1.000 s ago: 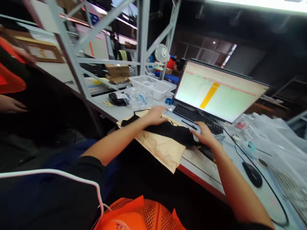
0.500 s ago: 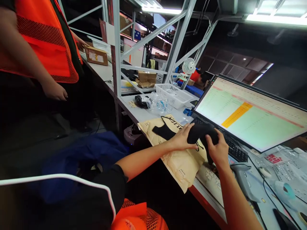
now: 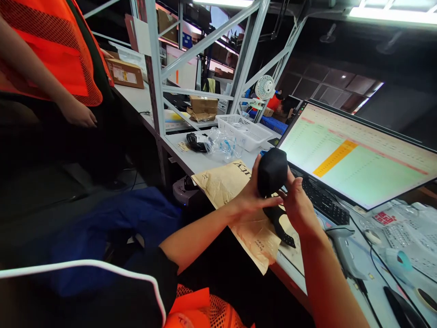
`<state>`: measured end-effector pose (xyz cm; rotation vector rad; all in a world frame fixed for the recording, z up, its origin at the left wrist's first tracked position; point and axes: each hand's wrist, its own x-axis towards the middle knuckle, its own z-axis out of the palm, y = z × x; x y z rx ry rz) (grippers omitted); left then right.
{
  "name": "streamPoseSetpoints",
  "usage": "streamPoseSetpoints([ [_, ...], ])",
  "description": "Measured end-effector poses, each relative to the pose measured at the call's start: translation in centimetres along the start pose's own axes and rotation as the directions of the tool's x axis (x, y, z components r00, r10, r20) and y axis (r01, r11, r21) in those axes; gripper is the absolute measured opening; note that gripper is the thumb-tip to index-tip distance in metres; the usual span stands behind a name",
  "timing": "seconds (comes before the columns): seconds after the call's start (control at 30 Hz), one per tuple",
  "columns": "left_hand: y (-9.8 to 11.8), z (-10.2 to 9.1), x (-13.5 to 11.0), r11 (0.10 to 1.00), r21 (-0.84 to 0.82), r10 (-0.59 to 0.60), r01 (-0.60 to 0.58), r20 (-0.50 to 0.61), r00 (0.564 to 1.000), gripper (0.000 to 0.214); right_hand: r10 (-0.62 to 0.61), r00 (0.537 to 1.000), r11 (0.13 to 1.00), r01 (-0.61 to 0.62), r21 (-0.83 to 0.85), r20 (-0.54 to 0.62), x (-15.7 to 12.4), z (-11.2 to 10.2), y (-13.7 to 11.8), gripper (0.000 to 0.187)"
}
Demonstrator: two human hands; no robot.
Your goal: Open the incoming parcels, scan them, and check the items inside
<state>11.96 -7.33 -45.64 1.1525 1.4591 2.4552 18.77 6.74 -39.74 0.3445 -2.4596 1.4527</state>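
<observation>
A black, soft-looking item [image 3: 272, 172] is held up above the desk between my two hands, its rounded end towards me. My left hand [image 3: 251, 196] is wrapped round its left side, with the thumb stretched beneath. On the right, my right hand [image 3: 297, 200] grips the same item, its fingertips partly hidden behind it. A black strap with small light dots along its edge [image 3: 285, 232] hangs below. What kind of item this is I cannot make out. Under my hands lies a tan paper mailer bag [image 3: 218, 182] with black print.
A monitor [image 3: 362, 150] and keyboard [image 3: 324, 200] stand behind my right hand, with a barcode scanner [image 3: 346, 253] nearer. Further left are a white basket [image 3: 242, 132], clear plastic wrap [image 3: 221, 143] and a black bundle [image 3: 197, 142]. A person in an orange vest [image 3: 58, 50] stands at left.
The black item has been lifted and turned, so its rounded end faces me. The strap moved from the left over the mailer to below my hands. Both hands came closer together.
</observation>
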Motion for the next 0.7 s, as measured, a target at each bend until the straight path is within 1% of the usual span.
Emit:
streamPoseSetpoints([
  [0.03,-0.1,-0.4,0.0,1.000,0.020,-0.015,0.016,-0.076,0.997,0.138,-0.006,1.000,1.000,0.006,0.024,-0.010,-0.2,-0.1,-0.1,0.079],
  [0.07,-0.2,-0.7,0.1,0.999,0.019,-0.037,0.041,-0.169,0.985,0.122,-0.019,1.000,0.999,0.020,0.032,-0.022,-0.3,-0.1,-0.2,0.078],
  [0.1,-0.4,-1.0,0.1,0.998,-0.013,-0.070,0.069,-0.266,0.961,0.104,-0.037,0.999,0.999,0.038,0.025,-0.037,-0.4,-0.2,-0.2,0.077],
  [0.17,-0.7,-1.5,0.2,0.983,-0.161,-0.154,0.091,-0.433,0.888,0.072,-0.071,0.993,0.997,0.068,-0.039,-0.092,-0.5,-0.1,0.1,0.080],
  [0.2,-0.7,-1.8,0.2,0.964,-0.254,-0.201,0.081,-0.490,0.848,0.061,-0.078,0.989,0.993,0.066,-0.095,-0.128,-0.5,0.0,0.4,0.083],
  [0.23,-0.6,-2.0,0.1,0.938,-0.339,-0.246,0.066,-0.522,0.816,0.055,-0.070,0.985,0.987,0.045,-0.153,-0.159,-0.4,0.2,0.9,0.088],
  [0.27,-0.4,-2.3,0.1,0.912,-0.406,-0.288,0.060,-0.529,0.798,0.052,-0.039,0.985,0.980,0.004,-0.200,-0.170,-0.4,0.4,1.5,0.094],
  [0.3,-0.1,-2.5,0.0,0.888,-0.454,-0.326,0.072,-0.511,0.796,0.050,0.016,0.989,0.972,-0.049,-0.228,-0.146,-0.3,0.7,2.2,0.101],
  [0.33,0.3,-2.8,-0.1,0.868,-0.487,-0.358,0.099,-0.475,0.804,0.051,0.090,0.992,0.966,-0.108,-0.235,-0.083,-0.2,1.1,2.9,0.108],
  [0.37,0.8,-3.1,-0.1,0.852,-0.507,-0.384,0.132,-0.434,0.815,0.054,0.164,0.986,0.960,-0.158,-0.229,0.006,-0.1,1.5,3.5,0.114],
  [0.4,1.4,-3.4,-0.2,0.841,-0.518,-0.401,0.158,-0.400,0.824,0.060,0.215,0.972,0.956,-0.189,-0.222,0.097,0.1,1.9,4.0,0.118],
  [0.43,2.0,-3.7,-0.2,0.834,-0.524,-0.411,0.174,-0.378,0.830,0.067,0.235,0.957,0.956,-0.195,-0.221,0.172,0.2,2.3,4.4,0.118],
  [0.47,2.6,-4.0,-0.2,0.830,-0.526,-0.416,0.184,-0.365,0.833,0.072,0.231,0.947,0.957,-0.180,-0.226,0.224,0.5,2.7,4.5,0.110],
  [0.5,3.1,-4.3,-0.3,0.829,-0.524,-0.419,0.194,-0.353,0.836,0.074,0.209,0.943,0.959,-0.147,-0.241,0.258,0.7,3.1,4.5,0.094],
  [0.57,3.7,-4.7,-0.6,0.825,-0.517,-0.429,0.227,-0.313,0.847,0.071,0.155,0.943,0.955,-0.066,-0.288,0.295,1.4,3.5,4.2,0.043],
  [0.6,3.8,-4.9,-0.9,0.818,-0.516,-0.445,0.254,-0.287,0.849,0.069,0.135,0.946,0.952,-0.041,-0.304,0.295,1.9,3.5,3.9,0.025],
  [0.63,3.8,-5.0,-1.3,0.808,-0.514,-0.465,0.287,-0.257,0.848,0.065,0.115,0.952,0.948,-0.020,-0.317,0.285,2.4,3.5,3.6,0.011],
  [0.67,3.7,-5.2,-1.8,0.794,-0.513,-0.489,0.326,-0.222,0.843,0.061,0.097,0.960,0.944,-0.005,-0.329,0.262,3.0,3.4,3.3,0.011],
  [0.7,3.5,-5.3,-2.4,0.777,-0.510,-0.518,0.370,-0.183,0.835,0.055,0.079,0.971,0.940,0.003,-0.340,0.228,3.5,3.3,3.1,0.019],
])
